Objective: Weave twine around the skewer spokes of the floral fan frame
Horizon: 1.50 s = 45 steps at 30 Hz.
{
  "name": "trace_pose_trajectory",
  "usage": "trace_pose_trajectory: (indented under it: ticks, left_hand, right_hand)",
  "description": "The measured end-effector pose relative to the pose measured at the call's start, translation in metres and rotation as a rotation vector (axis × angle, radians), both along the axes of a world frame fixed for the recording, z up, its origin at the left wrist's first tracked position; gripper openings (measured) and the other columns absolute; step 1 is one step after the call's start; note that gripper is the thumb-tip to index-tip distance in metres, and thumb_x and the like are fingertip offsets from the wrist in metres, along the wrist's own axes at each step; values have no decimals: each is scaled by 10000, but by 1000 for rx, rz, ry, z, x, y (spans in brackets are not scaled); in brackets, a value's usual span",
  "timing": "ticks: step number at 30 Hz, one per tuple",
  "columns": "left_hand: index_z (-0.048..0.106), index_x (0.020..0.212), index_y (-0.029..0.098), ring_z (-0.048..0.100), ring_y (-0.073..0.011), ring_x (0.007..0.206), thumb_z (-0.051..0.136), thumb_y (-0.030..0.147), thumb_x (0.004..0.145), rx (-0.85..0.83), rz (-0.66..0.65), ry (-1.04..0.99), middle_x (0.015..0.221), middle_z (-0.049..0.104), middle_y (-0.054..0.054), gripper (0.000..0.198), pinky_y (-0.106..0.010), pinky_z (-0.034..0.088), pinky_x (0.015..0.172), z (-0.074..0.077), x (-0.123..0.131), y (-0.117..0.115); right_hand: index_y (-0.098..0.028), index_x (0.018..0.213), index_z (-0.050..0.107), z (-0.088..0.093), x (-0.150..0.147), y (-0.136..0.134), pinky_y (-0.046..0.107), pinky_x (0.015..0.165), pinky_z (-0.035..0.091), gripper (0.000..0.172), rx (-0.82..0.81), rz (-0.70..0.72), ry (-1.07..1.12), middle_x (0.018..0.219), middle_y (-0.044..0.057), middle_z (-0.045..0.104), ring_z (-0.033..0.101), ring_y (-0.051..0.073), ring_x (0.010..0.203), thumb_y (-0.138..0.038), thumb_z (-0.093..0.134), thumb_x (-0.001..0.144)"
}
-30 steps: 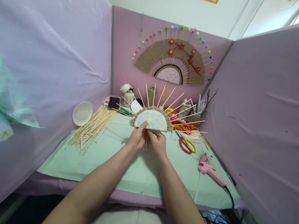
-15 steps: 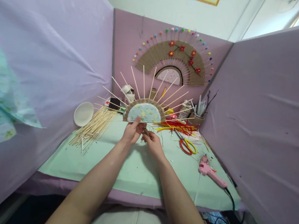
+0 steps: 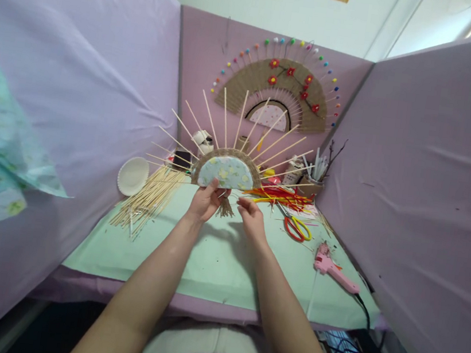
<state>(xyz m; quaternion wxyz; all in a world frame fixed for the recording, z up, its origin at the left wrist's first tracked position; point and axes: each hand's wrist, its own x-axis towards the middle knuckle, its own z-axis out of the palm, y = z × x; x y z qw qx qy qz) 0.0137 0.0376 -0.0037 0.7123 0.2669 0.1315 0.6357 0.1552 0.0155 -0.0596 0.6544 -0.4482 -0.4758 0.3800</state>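
My left hand is closed on the lower edge of a half-round fan frame, its thumb on the front. The frame has a pale blue floral cloth centre, a brown twine-like rim and thin wooden sticks fanning out at the top. Below its edge hangs a brown tassel, beside my left fingers. To the right of the tassel, my right hand has its fingers pinched together; a thin strand seems to run to them, too fine to make out clearly.
Loose wooden sticks and a white paper bowl lie at left. On the right are red and yellow strips, scissors and a pink glue gun with its cord. A finished fan hangs behind.
My right hand has moved right, away from the tassel, which now hangs in plain sight. The fan frame has risen slightly in view, held by my left hand.
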Motion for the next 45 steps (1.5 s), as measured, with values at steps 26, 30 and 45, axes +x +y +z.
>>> trace_pose_trajectory:
  ticks: [26, 30, 45]
  left_hand:
    - [689, 903, 160, 698, -141, 864, 701, 258, 803, -48, 113, 9, 881, 744, -49, 141, -295, 487, 918, -9, 13, 3]
    - [667, 791, 157, 696, -130, 842, 724, 231, 778, -51, 155, 2, 841, 739, -34, 95, -287, 488, 913, -12, 13, 5]
    - [686, 930, 187, 675, -147, 933, 670, 268, 822, -82, 80, -167, 898, 740, -14, 137, -277, 489, 905, -5, 5, 7]
  right_hand:
    - [-300, 916, 599, 19, 16, -3, 265, 679, 480, 330, 31, 68, 594, 891, -41, 667, 572, 105, 704, -433, 775, 670]
    - [-296, 898, 594, 19, 16, -3, 271, 687, 483, 338, 11, 84, 628, 868, -50, 662, 570, 102, 690, -428, 789, 657]
    - [-262, 821, 593, 19, 7, -6, 251, 631, 471, 343, -64, 118, 515, 764, -37, 648, 560, 109, 649, -437, 803, 613]
